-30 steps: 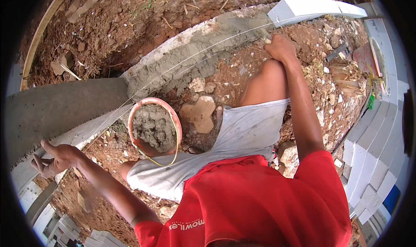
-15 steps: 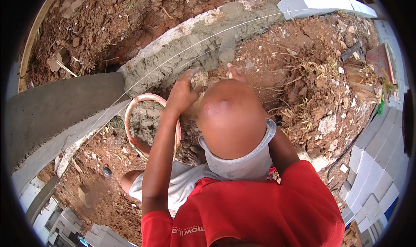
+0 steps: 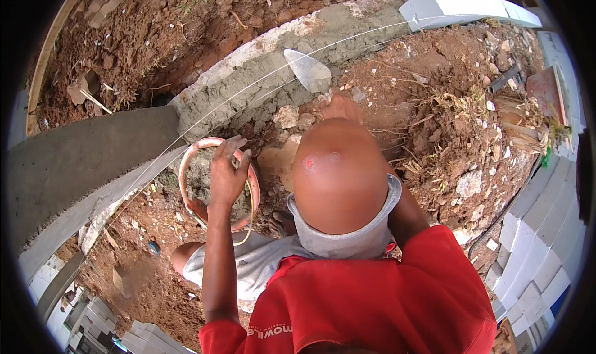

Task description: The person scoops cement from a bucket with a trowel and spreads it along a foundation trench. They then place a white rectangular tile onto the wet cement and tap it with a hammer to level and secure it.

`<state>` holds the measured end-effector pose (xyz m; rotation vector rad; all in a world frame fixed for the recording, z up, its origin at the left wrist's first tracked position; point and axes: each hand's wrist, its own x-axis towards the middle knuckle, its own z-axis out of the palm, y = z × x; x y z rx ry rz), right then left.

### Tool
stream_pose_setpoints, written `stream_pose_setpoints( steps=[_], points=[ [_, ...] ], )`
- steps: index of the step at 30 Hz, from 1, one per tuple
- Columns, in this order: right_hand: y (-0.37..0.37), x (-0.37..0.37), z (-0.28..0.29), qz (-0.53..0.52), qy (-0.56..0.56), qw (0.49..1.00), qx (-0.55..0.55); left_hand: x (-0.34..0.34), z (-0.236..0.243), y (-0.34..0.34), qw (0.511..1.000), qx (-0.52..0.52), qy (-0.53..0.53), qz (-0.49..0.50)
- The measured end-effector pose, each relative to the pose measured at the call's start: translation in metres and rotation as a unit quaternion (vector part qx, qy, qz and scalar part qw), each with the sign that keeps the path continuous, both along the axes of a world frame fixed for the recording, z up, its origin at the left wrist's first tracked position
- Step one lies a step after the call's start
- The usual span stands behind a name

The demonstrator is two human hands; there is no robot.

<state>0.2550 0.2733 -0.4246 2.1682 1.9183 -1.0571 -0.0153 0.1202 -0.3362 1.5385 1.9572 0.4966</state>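
Observation:
My left hand [image 3: 230, 171] is over the right side of a round pinkish bucket [image 3: 185, 177] of grey mortar [image 3: 208, 167], its fingers bent and apart. My right hand [image 3: 340, 108], partly hidden behind my raised bare knee [image 3: 338, 180], is closed on a trowel whose pale metal blade [image 3: 307, 69] lies over the wet mortar strip [image 3: 264, 74]. A taut string [image 3: 236, 96] runs along that strip.
A white block [image 3: 453, 6] sits at the strip's right end. A grey rendered ledge [image 3: 87, 149] runs to the left. Soil and rubble [image 3: 447, 105] surround me. Stacked pale blocks [image 3: 537, 236] stand right, with a metal tube [image 3: 503, 77] and a reddish board [image 3: 546, 96] nearby.
My left hand came in from the far left toward the rubble, then back to the bucket. My right hand and trowel moved left and forward along the mortar strip. My knee now rises in front.

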Motion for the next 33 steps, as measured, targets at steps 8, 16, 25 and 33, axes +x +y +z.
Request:
stream_pose_setpoints(
  steps=[8,16,25,33],
  points=[
    [0.062,0.086,-0.003,0.022,-0.066,0.995,0.064,-0.097,-0.011,-0.103,0.969,0.115,0.043,0.215],
    [0.050,0.043,0.038,0.085,-0.063,0.994,-0.014,-0.166,-0.080,-0.170,0.902,0.014,0.034,0.431],
    [0.078,0.083,0.013,-0.015,-0.075,0.997,0.017,-0.170,-0.109,-0.175,0.852,-0.009,-0.189,0.488],
    [0.045,0.071,0.146,0.034,-0.052,0.998,-0.007,-0.208,-0.166,-0.214,0.814,0.031,-0.276,0.511]
  ],
)
